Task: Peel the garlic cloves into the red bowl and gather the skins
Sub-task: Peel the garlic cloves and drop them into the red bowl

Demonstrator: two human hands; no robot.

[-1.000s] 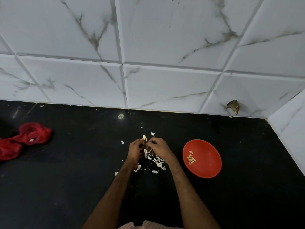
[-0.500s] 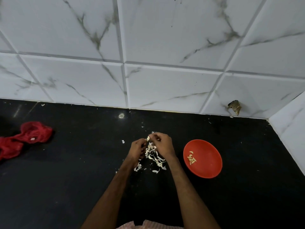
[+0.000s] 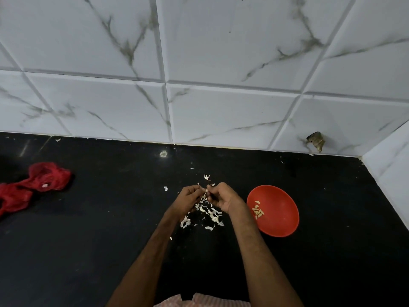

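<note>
My left hand (image 3: 188,197) and my right hand (image 3: 222,196) meet over the black counter, fingertips together, pinching a small pale garlic clove (image 3: 206,190) between them. Most of the clove is hidden by my fingers. Under and in front of my hands lies a scatter of white garlic skins (image 3: 209,214). The red bowl (image 3: 278,204) sits just right of my right wrist, with several peeled cloves (image 3: 258,212) near its left side.
A red mesh bag (image 3: 33,182) lies crumpled at the counter's left edge. White marble-look tiles (image 3: 199,85) form the back wall, and a side wall (image 3: 389,173) closes the right. Stray skins (image 3: 207,177) lie just beyond my hands. A chipped hole (image 3: 316,141) marks the tile at right.
My hands have kept their place above the skins, the fingertips working the clove closer together. The right hand has dropped slightly from half a second ago.
</note>
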